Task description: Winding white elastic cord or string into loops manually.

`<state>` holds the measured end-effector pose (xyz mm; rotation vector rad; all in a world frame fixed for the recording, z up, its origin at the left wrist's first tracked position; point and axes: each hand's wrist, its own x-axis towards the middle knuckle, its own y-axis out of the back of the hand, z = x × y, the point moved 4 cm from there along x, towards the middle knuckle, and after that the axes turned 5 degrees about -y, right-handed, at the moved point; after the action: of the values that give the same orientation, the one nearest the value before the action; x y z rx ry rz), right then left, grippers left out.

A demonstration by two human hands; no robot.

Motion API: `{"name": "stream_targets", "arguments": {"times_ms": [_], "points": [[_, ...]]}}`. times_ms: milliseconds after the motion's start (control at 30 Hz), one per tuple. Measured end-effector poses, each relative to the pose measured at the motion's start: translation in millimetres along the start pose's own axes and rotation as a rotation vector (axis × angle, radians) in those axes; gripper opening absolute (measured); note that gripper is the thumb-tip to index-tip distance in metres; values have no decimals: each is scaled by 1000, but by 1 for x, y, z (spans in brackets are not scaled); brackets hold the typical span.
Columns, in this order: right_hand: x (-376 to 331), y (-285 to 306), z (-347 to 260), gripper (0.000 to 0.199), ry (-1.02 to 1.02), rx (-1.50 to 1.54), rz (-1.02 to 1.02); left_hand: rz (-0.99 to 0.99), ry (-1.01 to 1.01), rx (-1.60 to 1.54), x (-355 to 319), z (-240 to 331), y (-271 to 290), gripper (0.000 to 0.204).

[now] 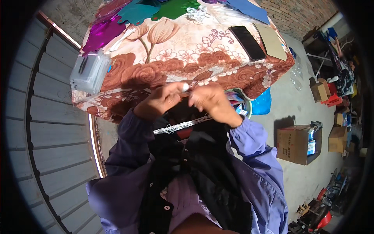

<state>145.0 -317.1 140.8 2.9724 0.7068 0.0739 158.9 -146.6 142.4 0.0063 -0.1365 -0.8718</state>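
Note:
My left hand (pixel 163 100) and my right hand (pixel 212 103) meet at the near edge of a cloth-covered table. Each has its fingers drawn together in a pinch, the tips almost touching. Something white shows at a fingertip of the left hand; I cannot make out whether it is held or worn. Whatever lies between the fingers is too small to name, and the right hand is slightly blurred. Below both hands, a bundle of thin white strings (pixel 183 125) lies across my lap.
The flowered tablecloth (pixel 194 46) carries a black phone (pixel 247 43), a beige card (pixel 270 41), stacked clear plastic packets (pixel 90 74), shiny purple (pixel 102 34) and green (pixel 175 9) foil sheets, and coiled white string (pixel 198 15). A cardboard box (pixel 294 143) stands on the floor at right.

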Motion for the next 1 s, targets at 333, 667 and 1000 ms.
{"name": "stream_targets", "arguments": {"times_ms": [333, 667, 1000], "points": [[2, 8, -9, 19, 78, 37, 258, -163, -16, 9, -1, 11, -11, 27], [10, -8, -5, 23, -21, -67, -90, 97, -125, -246, -2, 7, 8, 29], [17, -16, -3, 20, -68, -142, -176, 122, -99, 65, -6, -1, 14, 35]]}}
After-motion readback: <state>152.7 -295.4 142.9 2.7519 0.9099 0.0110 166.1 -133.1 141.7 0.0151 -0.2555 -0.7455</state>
